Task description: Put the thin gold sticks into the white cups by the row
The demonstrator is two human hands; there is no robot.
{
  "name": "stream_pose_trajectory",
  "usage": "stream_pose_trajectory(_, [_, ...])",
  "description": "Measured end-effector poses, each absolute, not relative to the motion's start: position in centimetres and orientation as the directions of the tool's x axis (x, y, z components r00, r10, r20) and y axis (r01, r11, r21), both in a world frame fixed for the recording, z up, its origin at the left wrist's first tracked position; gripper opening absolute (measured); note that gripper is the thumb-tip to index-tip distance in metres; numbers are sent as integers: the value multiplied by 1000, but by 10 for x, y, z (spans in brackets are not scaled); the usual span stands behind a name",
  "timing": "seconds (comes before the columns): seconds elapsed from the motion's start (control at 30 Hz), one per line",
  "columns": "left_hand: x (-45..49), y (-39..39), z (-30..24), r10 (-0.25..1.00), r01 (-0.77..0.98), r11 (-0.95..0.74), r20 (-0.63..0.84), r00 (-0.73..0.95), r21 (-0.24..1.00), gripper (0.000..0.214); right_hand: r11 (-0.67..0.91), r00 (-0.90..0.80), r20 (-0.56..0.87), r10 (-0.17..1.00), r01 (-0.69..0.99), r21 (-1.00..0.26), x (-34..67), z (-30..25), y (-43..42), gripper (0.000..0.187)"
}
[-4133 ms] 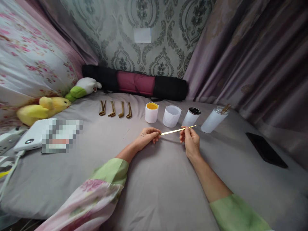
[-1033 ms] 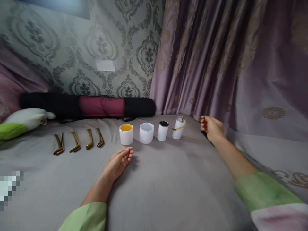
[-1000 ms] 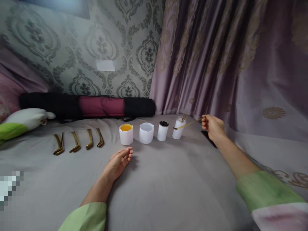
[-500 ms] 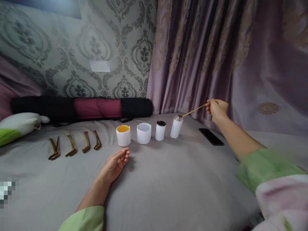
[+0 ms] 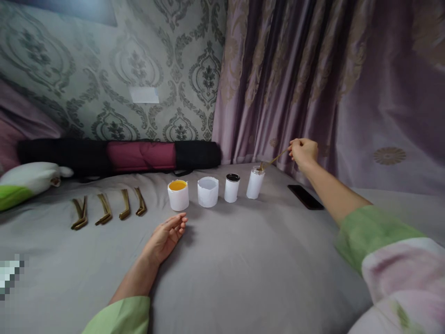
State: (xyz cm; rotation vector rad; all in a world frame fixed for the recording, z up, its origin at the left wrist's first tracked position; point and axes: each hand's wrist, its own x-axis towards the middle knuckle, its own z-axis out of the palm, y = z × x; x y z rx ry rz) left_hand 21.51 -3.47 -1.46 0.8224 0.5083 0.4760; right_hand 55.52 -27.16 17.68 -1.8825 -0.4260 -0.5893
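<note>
My right hand (image 5: 303, 153) is closed in a pinch round the upper end of a thin golden-brown stick (image 5: 276, 157). The stick slants down to the left, its lower end at the mouth of a tall white-wrapped jar (image 5: 255, 184). To the left of that jar stand a slim white-wrapped container with a dark rim (image 5: 231, 190), a wider white-wrapped cup (image 5: 207, 194) and a white-wrapped cup with a yellow inside (image 5: 178, 197). Just in front of the yellow one, my left hand (image 5: 168, 236) rests on the sheet, fingers loosely curved and holding nothing.
Several bundles of bent bronze-coloured strips (image 5: 102, 211) lie in a row on the grey sheet (image 5: 250, 269) at left. A black phone (image 5: 305, 197) lies at right. Behind are a black and maroon roll (image 5: 141, 155), a white-green plush (image 5: 29, 181) and a purple curtain (image 5: 274, 83).
My right hand has moved left and slightly up, toward the tall jar, and the stick has gone further into its mouth. My left hand stays in place.
</note>
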Motion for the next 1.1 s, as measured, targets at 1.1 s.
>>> stream_pose_trajectory(1.1, [216, -38, -9, 578, -194, 596, -249, 777, 779, 16, -559, 886, 378, 268, 463, -688, 553, 117, -232, 22])
